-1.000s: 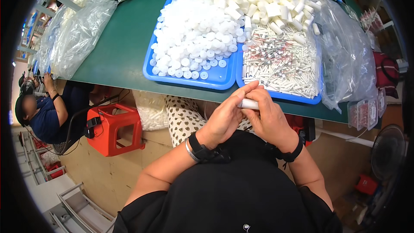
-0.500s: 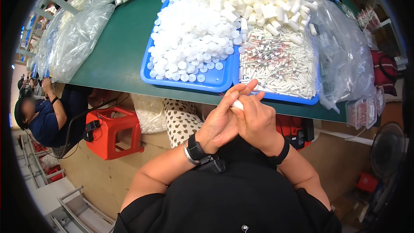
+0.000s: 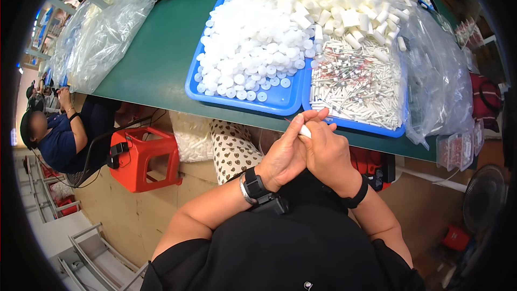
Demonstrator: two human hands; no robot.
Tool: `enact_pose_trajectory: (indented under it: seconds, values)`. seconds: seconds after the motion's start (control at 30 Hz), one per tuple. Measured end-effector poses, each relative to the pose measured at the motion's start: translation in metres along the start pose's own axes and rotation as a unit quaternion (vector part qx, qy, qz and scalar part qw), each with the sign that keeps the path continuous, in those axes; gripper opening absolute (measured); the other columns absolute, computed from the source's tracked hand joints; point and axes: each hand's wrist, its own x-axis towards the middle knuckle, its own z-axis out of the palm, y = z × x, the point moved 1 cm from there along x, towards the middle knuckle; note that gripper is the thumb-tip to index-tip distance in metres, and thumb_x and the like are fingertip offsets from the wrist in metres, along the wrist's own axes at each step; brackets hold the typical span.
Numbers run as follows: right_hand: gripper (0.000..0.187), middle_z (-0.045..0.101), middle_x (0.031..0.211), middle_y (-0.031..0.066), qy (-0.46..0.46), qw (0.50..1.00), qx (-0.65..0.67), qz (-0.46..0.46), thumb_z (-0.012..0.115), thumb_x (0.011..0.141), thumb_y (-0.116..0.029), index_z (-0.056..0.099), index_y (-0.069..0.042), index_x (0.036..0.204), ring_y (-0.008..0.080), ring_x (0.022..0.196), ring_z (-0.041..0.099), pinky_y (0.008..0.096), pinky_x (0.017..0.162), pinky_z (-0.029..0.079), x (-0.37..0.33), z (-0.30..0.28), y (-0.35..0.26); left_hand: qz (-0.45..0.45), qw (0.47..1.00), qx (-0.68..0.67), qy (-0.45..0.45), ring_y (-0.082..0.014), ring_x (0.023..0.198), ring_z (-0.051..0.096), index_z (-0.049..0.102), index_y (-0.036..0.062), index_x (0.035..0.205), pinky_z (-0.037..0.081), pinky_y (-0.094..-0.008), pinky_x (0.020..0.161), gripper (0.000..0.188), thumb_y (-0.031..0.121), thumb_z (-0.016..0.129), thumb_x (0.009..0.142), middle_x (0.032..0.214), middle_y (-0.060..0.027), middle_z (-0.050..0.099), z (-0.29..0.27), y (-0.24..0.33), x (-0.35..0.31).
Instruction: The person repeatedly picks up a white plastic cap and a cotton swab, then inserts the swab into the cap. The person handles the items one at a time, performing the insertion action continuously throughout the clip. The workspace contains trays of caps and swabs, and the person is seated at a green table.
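In front of the trays, my left hand (image 3: pixel 284 157) and my right hand (image 3: pixel 329 152) meet, fingertips together. Pinched in my right fingers is a small white foam piece (image 3: pixel 305 131), its rounded end showing between both hands. A thin red end (image 3: pixel 288 120) sticks out by my left thumb and forefinger, which are closed; the rest of it is hidden. Just beyond them, a blue tray (image 3: pixel 403 132) holds thin white sticks (image 3: pixel 344 105), some with red ends, and white foam cylinders (image 3: pixel 353 19). The left blue tray (image 3: pixel 280 105) is heaped with translucent white discs (image 3: pixel 250 48).
Clear plastic bags lie on the green table (image 3: pixel 161 48), one bag (image 3: pixel 439 75) at the right and another (image 3: pixel 116 37) at the left. A red stool (image 3: pixel 142 161) stands at left, near a seated person (image 3: pixel 56 140). A fan (image 3: pixel 484 194) is at far right.
My view has shifted, so trays and hands sit farther right in the picture. My fingers have drawn closer around the white piece, and the thin red end now shows by my left thumb.
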Motion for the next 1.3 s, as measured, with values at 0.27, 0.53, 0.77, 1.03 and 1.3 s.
enact_pose_trajectory:
  seconds: [0.27, 0.53, 0.77, 1.03, 1.3]
  values:
    - [0.017, 0.065, 0.085, 0.0182, 0.034, 0.967, 0.221, 0.121, 0.057, 0.096, -0.013, 0.055, 0.000, 0.107, 0.0313, 0.068, 0.064, 0.0366, 0.059, 0.049, 0.006, 0.007, 0.001, 0.024, 0.991, 0.129, 0.001, -0.0293, 0.133, 0.043, 0.029, 0.0107, 0.146, 0.038, -0.0453, 0.110, 0.063, 0.054, 0.029, 0.101, 0.150, -0.0105, 0.036, 0.001, 0.011, 0.001]
    - [0.027, 0.054, 0.072, 0.0024, -0.074, 0.820, 0.498, 0.273, 0.045, 0.104, -0.027, 0.054, -0.002, 0.106, 0.0057, 0.051, 0.044, 0.0207, 0.047, 0.034, 0.002, 0.013, 0.007, 0.019, 0.966, 0.256, 0.028, -0.0263, 0.130, 0.046, 0.021, 0.0102, 0.151, 0.044, -0.0437, 0.104, 0.070, 0.059, 0.023, 0.100, 0.150, -0.0123, 0.036, 0.002, 0.014, -0.008]
    - [0.032, 0.051, 0.071, 0.0000, -0.194, 0.623, 0.672, 0.351, 0.040, 0.105, -0.032, 0.052, -0.003, 0.106, 0.0033, 0.048, 0.039, 0.0190, 0.045, 0.031, 0.004, 0.003, 0.013, 0.018, 0.979, 0.203, 0.028, -0.0264, 0.126, 0.050, 0.034, 0.0087, 0.148, 0.048, -0.0437, 0.100, 0.061, 0.051, 0.027, 0.104, 0.147, -0.0124, 0.040, 0.001, 0.025, -0.010]
    - [0.029, 0.048, 0.067, -0.0017, -0.068, 0.903, 0.373, 0.201, 0.044, 0.104, -0.027, 0.056, -0.001, 0.104, 0.0063, 0.054, 0.043, 0.0200, 0.052, 0.035, -0.003, 0.018, -0.004, 0.050, 0.979, 0.194, 0.030, -0.0273, 0.129, 0.049, 0.047, 0.0036, 0.135, 0.046, -0.0402, 0.103, 0.054, 0.044, 0.027, 0.106, 0.147, -0.0110, 0.042, -0.007, 0.011, -0.010]
    - [0.035, 0.042, 0.063, -0.0027, -0.195, 0.644, 0.649, 0.355, 0.037, 0.106, -0.033, 0.054, -0.004, 0.100, 0.0038, 0.047, 0.032, 0.0202, 0.043, 0.027, -0.008, 0.018, 0.005, 0.029, 0.972, 0.228, 0.046, -0.0274, 0.131, 0.046, 0.038, 0.0033, 0.141, 0.043, -0.0427, 0.106, 0.059, 0.047, 0.021, 0.105, 0.145, -0.0110, 0.045, -0.010, 0.014, -0.022]
